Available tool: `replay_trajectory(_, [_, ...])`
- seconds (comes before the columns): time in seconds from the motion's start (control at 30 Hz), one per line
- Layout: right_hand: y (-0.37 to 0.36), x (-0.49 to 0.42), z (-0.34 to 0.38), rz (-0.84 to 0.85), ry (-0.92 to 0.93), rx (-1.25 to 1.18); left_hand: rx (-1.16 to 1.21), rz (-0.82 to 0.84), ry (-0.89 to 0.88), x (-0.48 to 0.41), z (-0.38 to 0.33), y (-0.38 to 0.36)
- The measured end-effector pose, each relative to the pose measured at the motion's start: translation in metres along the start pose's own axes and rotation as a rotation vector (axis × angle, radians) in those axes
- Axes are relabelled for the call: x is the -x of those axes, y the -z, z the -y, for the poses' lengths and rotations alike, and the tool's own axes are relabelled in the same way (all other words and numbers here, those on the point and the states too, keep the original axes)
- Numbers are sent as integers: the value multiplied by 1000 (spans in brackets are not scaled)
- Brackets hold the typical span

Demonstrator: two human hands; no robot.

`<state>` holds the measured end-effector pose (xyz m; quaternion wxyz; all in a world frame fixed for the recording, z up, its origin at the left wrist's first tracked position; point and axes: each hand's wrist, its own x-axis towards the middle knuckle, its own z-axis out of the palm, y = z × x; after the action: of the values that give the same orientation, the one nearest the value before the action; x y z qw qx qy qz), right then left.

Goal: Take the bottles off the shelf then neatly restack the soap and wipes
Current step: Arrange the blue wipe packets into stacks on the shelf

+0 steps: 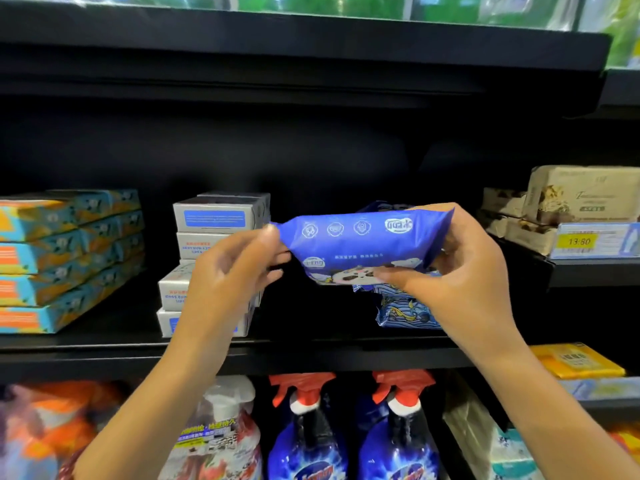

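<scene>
Shelf (pixel 311 355) bottle-free, left hand (pixel 228 275) and right hand (pixel 460 271) pinch a wipes pack (pixel 356 244); soap boxes (pixel 211 237), nine o'clock, sit crooked.

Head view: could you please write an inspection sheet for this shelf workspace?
Surface: black shelf, carrying stacked goods.
Job's things: blue wipes pack held in the air; another wipes pack lies on the shelf behind it; white boxes stacked unevenly to the left.
Clutter: blue-orange boxes stacked at far left.
Grippers: left hand pinches the held pack's left end; right hand grips its right end with curled fingers.
Cables: nothing seen.
Surroundings: two blue spray bottles on the shelf below; beige packs and a yellow price tag at right.
</scene>
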<state>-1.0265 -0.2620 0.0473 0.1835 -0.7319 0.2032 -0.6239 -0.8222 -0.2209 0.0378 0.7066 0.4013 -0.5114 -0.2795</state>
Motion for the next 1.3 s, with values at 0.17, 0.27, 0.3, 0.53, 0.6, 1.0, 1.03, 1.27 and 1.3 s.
replay_trajectory(0.17, [-2,6,-13,35,293,111,-143,20,284,-8,-15,-4])
replay_trajectory(0.27, [-2,6,-20,66,413,94,-209,165,328,-5,-20,-5])
replay_trajectory(0.3, [-3,6,-22,75,440,92,-184,207,350,-3,-23,-5])
replay_trajectory(0.53, [-5,6,-26,119,482,33,72,211,520,1,-22,-10])
replay_trajectory(0.6, [-4,6,-26,144,453,37,96,223,478,2,-21,-12])
replay_trajectory(1.0, [18,2,-12,315,-198,-64,-27,102,-44,9,-3,-9])
replay_trajectory(1.03, [15,0,-10,292,-249,-70,-35,101,-66,11,-1,-10])
replay_trajectory(1.27, [3,-8,-4,179,-284,-33,-112,190,-193,17,6,-9])
replay_trajectory(1.3, [3,-7,-4,168,-239,-18,-120,199,-194,17,8,-8])
